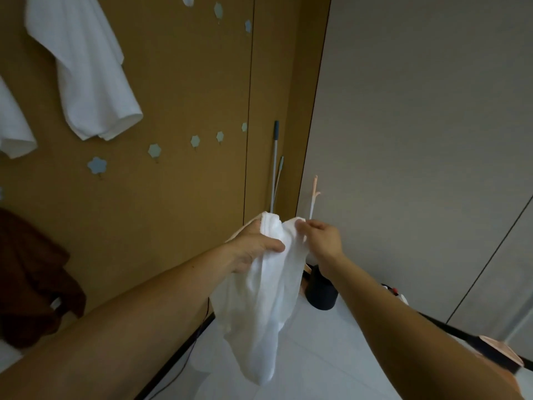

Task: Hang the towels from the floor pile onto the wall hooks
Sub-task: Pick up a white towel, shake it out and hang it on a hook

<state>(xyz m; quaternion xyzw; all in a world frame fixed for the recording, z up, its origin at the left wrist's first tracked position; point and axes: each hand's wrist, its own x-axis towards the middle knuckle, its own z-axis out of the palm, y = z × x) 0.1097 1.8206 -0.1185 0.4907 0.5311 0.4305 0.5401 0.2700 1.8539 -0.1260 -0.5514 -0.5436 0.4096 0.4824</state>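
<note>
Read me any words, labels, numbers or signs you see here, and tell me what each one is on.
None can be read.
Brown towel: a small white tag shows, too blurred to read.
White towel held in the left hand and right hand: no print visible.
Flower hooks: plain.

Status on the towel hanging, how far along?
Done: two white towels and a brown one hang on the wall. In hand: left hand and right hand hold a white towel. Left: several flower hooks are free; the floor pile is out of view.
</note>
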